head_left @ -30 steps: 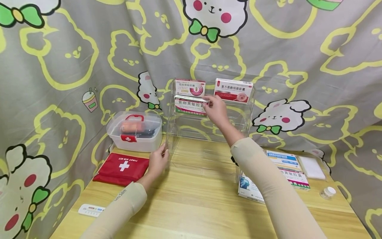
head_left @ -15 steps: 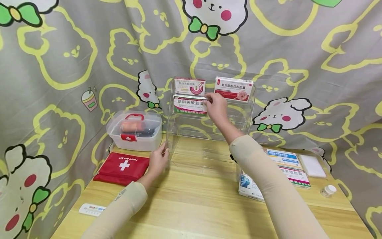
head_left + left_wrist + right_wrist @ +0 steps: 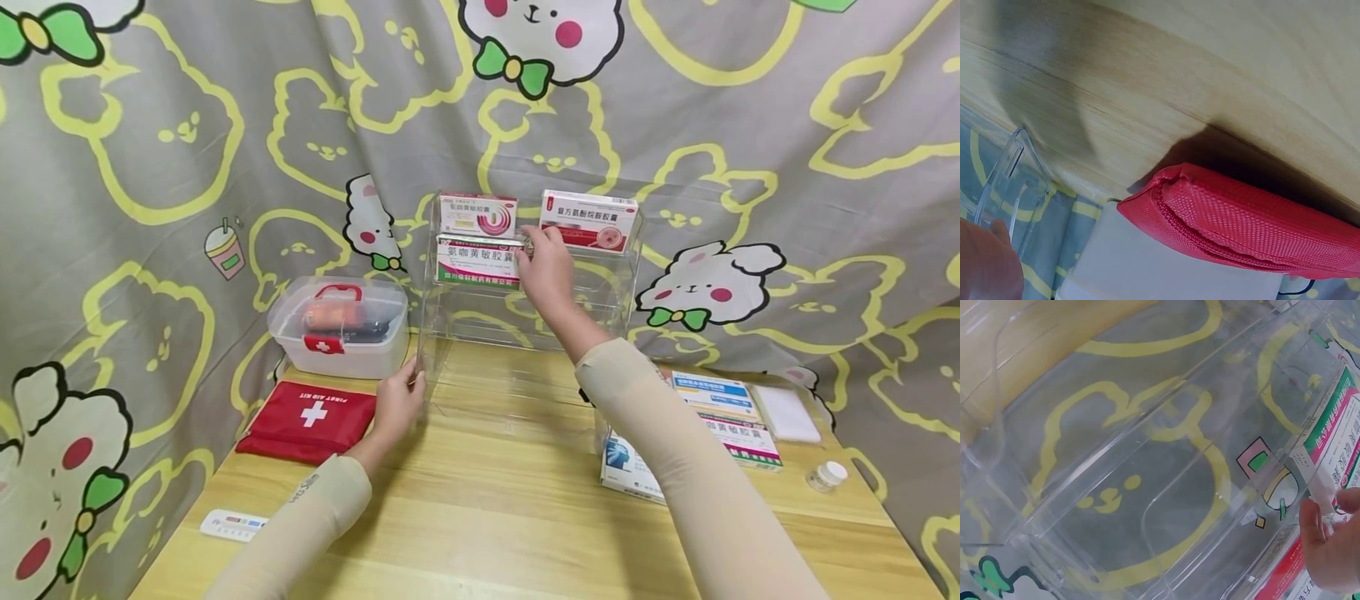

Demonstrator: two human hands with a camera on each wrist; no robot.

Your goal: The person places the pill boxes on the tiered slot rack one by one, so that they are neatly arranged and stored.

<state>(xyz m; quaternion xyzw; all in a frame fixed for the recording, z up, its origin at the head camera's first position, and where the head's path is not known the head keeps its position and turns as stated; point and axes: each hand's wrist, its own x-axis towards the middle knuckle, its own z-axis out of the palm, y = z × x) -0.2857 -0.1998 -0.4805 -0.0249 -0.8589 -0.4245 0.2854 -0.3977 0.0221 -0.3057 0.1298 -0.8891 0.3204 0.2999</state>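
A clear plastic tiered display rack stands on the wooden table. My left hand grips the rack's left side edge; in the left wrist view, part of that hand shows beside the clear edge. My right hand pinches the right end of a white, green and magenta medicine box on the second tier. In the right wrist view, the fingers are at that box's end. Above it on the top tier are a pink-and-white medicine box and a red-and-white medicine box.
Left of the rack are a clear lidded first-aid box, a red first-aid pouch and a white thermometer-like item. To the right lie several medicine boxes, a white pad and a small white-capped bottle. A patterned curtain hangs behind.
The second-tier medicine box now leans back less and shows less of its top. My right hand has shifted slightly at its right end. The left hand keeps its place on the rack.
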